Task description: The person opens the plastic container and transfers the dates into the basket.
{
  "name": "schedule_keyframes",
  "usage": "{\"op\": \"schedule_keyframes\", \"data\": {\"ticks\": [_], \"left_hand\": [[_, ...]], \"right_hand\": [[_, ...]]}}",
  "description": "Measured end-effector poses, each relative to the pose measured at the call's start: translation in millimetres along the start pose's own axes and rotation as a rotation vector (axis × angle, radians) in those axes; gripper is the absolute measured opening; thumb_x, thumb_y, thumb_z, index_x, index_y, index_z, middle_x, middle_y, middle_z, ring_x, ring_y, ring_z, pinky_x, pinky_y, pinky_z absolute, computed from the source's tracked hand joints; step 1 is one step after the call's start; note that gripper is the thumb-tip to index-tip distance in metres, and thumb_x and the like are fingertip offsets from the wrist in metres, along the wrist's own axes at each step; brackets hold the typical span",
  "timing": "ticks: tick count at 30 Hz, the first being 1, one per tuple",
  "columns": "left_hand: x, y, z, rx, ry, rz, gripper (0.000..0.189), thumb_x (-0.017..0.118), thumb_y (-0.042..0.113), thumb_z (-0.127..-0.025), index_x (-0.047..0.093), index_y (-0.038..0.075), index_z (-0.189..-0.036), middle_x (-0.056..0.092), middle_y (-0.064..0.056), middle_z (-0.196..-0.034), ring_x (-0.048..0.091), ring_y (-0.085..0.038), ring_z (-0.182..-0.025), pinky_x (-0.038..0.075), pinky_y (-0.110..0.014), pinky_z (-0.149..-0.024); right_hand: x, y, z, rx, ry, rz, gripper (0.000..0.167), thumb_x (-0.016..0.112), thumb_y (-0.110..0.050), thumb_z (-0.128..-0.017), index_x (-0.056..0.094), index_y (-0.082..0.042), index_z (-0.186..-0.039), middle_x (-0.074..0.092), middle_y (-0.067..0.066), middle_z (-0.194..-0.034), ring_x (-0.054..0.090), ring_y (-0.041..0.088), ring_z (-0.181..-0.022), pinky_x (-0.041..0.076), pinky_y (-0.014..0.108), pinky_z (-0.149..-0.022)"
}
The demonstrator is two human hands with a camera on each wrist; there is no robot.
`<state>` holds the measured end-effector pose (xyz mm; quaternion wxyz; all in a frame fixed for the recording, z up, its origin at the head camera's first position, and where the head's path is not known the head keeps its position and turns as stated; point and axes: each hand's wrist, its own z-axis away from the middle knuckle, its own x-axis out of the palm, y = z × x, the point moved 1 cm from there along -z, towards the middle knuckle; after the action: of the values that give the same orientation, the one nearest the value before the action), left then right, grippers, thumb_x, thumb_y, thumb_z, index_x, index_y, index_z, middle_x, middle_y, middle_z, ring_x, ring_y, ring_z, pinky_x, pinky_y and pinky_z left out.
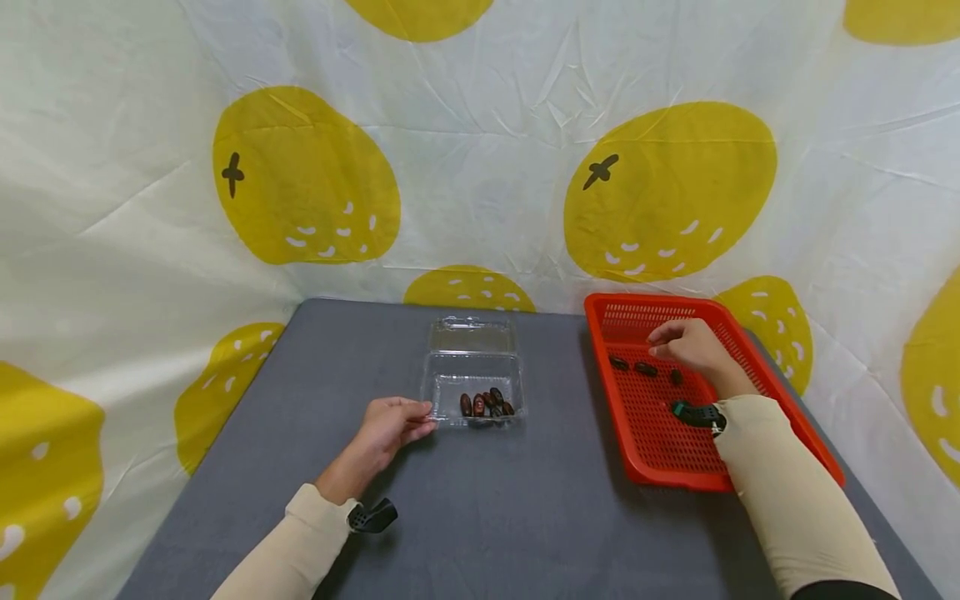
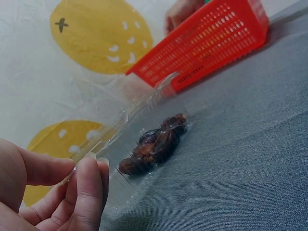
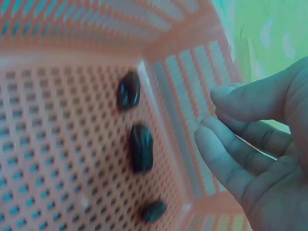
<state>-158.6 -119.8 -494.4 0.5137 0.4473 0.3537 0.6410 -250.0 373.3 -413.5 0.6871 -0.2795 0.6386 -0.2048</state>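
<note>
Dates (image 3: 141, 149), three of them, lie spaced apart in a loose row on the floor of the red basket (image 1: 656, 437), toward its far left part. They look light, and their wrinkled, shiny skin suggests flesh that would give a little under pressure and perhaps feel tacky or slick. I'd judge the best hold to be fingertips across the middle of each one, gently, so as not to squash it.

The right hand (image 1: 693, 346) hangs over the far part of the basket, fingers bent, a small gap between thumb and fingertips; nothing shows between them, and it touches none of the fruit.

To the left of the basket, well apart from it, a clear plastic box (image 1: 442, 392) stands on the grey table (image 1: 510, 517), its lid (image 1: 472, 337) folded back to the far side. More dates (image 1: 480, 406) are bunched in its near right part. That box looks thin, light and bendy, likely to slide if nudged, so its edge seems the sensible place to steady it. The left hand (image 1: 388, 427) does just that, pinching the near left corner between thumb and fingers.
</note>
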Motion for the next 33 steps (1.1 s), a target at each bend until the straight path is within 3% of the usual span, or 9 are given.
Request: {"op": "schedule_keyframes", "data": {"ticks": [6, 12, 17, 20, 33], "left_hand": [[-0.7, -1.4, -0.4, 0.003, -0.006, -0.004, 0.020, 0.069, -0.002, -0.095, 0.066, -0.016, -0.110, 0.069, -0.005, -0.072, 0.073, -0.012, -0.066, 0.064, -0.022, -0.066], [-1.4, -2.0, -1.1, 0.001, 0.000, -0.007, 0.020, 0.068, -0.003, -0.096, 0.066, -0.016, -0.110, 0.069, -0.004, -0.072, 0.073, -0.012, -0.066, 0.064, -0.021, -0.065], [-1.4, -2.0, -0.8, 0.002, -0.001, -0.003, 0.017, 0.068, -0.003, -0.095, 0.067, -0.015, -0.108, 0.069, -0.004, -0.071, 0.073, -0.012, -0.066, 0.064, -0.021, -0.065], [-1.1, -1.6, -0.5, 0.005, -0.010, -0.006, 0.016, 0.069, -0.003, -0.095, 0.067, -0.013, -0.106, 0.069, -0.004, -0.071, 0.074, -0.012, -0.066, 0.064, -0.021, -0.066], [1.3, -1.5, -0.8, 0.001, 0.014, -0.026, 0.023, 0.070, -0.001, -0.095, 0.067, -0.016, -0.113, 0.072, -0.008, -0.078, 0.074, -0.014, -0.069, 0.066, -0.024, -0.069]], "right_hand": [[7.3, -25.1, -3.2, -0.026, -0.008, -0.034, 0.032, 0.070, -0.015, -0.099, 0.067, 0.004, -0.124, 0.070, 0.022, -0.120, 0.064, 0.028, -0.102, 0.057, 0.029, -0.085], [13.8, -46.6, -8.4, -0.076, 0.004, -0.091, 0.029, 0.072, -0.014, -0.097, 0.069, 0.002, -0.121, 0.071, 0.020, -0.118, 0.064, 0.017, -0.094, 0.056, 0.022, -0.082], [18.3, -66.0, -11.2, -0.100, -0.020, -0.189, 0.030, 0.073, -0.010, -0.096, 0.068, 0.005, -0.122, 0.073, 0.018, -0.114, 0.066, 0.009, -0.089, 0.061, 0.022, -0.081], [20.8, -77.5, -11.5, -0.118, -0.030, -0.194, 0.031, 0.074, -0.010, -0.095, 0.068, 0.005, -0.122, 0.073, 0.016, -0.112, 0.066, 0.007, -0.088, 0.061, 0.023, -0.082], [47.3, -120.3, -16.9, -0.232, -0.114, -0.236, 0.023, 0.078, -0.006, -0.091, 0.074, 0.002, -0.113, 0.074, 0.022, -0.112, 0.069, 0.019, -0.093, 0.058, 0.021, -0.080]]}}
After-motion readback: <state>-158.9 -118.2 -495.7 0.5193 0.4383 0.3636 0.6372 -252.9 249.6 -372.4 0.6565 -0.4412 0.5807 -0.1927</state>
